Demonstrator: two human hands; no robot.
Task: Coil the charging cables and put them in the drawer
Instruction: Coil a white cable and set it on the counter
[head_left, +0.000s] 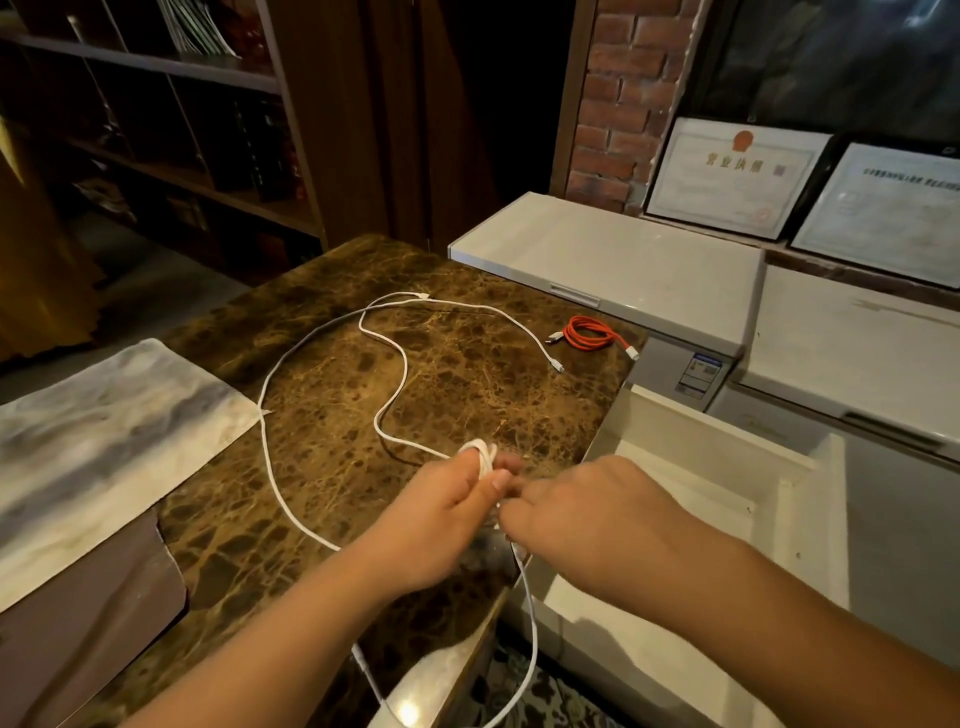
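Nearest, both forearms reach in from the bottom edge over a brown marble counter (467, 364); the left hand (441, 519) has its fingers curled round a small bundle of loops of the white cable (395, 384), the loops showing just above its knuckles; the right hand (582, 519) sits just beside it, fingertips drawn together on the same cable, though the exact pinch is hidden behind the knuckles; from between the hands one strand drops over the counter's near edge and hangs toward the floor, while the rest lies slack on the marble, sweeping left in a wide arc and snaking back through the middle, one plug end lying near the counter's right side. To the right of the hands an open white drawer (727, 467) stands pulled out beside the counter. On the left a pale grey mat (104, 441) covers part of the surface. Farther back, close to the right far corner, an orange cable (589, 332) lies already coiled, apart from the white one. Beyond it stand white chest freezers (623, 249), two framed certificates (737, 176) leaning against a brick wall, and dark wooden shelves (182, 130) at the far left.
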